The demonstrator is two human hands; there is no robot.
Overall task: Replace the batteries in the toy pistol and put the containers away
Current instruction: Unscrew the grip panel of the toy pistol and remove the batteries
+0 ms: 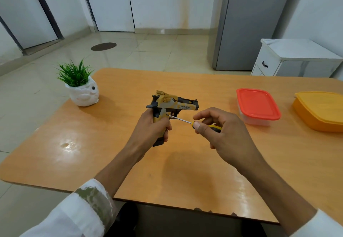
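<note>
Two hands — left hand (150, 131) curled round toy pistol (174, 103) grip, right hand (228, 134) pinching screwdriver (215, 127), tip against grip

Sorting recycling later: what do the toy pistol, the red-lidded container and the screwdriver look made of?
Toy pistol: likely plastic, matte yellow-and-black moulded shell. Red-lidded container: plastic, glossy lid, translucent base. Screwdriver: shiny metal shaft, seemingly plastic yellow-black handle.

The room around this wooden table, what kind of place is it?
Probably a home room, perhaps a kitchen or dining corner: what looks like a tall grey refrigerator stands beside a white drawer cabinet, and a small potted plant decorates the wooden table.
</note>
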